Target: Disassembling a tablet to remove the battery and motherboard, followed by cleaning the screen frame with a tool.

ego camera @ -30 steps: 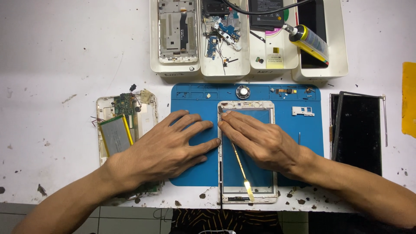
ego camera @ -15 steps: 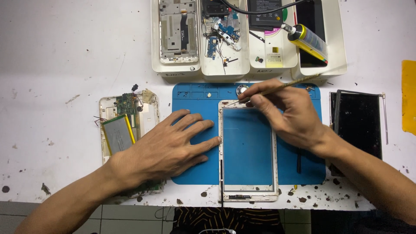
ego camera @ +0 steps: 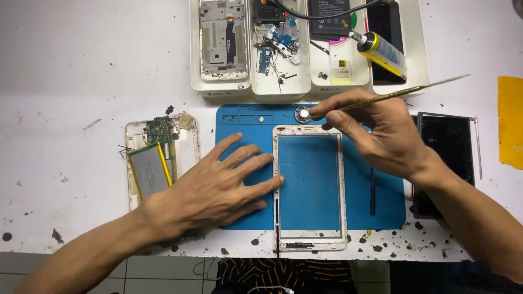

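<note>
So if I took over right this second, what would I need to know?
Left hand: flat on the blue mat, fingertips at the white screen frame's left edge.
Right hand: holds a thin metal tool, tip at the small round part above the frame.
Done: frame lies empty on the mat; dark screen panel sits to the right, opened tablet back to the left.
Left: cannot tell from this view.

- My worn, speckled white table (ego camera: 81, 71) carries a blue rubber work mat (ego camera: 245, 122).
- An opened white tablet back shell (ego camera: 159, 163) lies left of it.
- White plastic parts trays (ego camera: 305, 84) sit above.
- A black screen panel (ego camera: 447, 158) and a yellow flat piece (ego camera: 510, 122) lie right.
</note>
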